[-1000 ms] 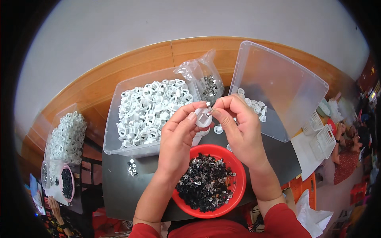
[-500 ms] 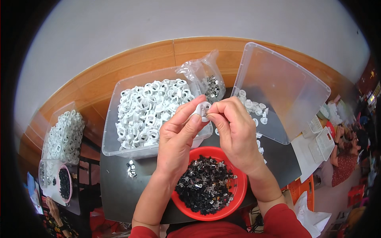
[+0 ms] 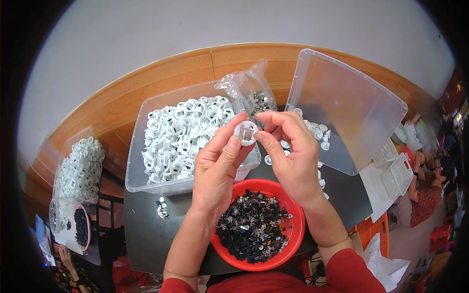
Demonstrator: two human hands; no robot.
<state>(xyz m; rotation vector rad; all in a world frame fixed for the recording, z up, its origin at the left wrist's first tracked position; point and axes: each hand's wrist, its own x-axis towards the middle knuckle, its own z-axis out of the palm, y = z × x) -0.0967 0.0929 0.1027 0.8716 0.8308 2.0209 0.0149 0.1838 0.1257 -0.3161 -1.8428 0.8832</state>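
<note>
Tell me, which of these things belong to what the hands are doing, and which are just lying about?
In use: small white ring part held by left hand and right hand; red bowl of small black parts; clear bin of white parts; bag of small metal pieces.

Lying about: tilted clear bin; white baskets.

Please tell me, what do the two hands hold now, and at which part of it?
A small white round part, pinched at its rim between the fingertips of the left hand and the right hand.
</note>
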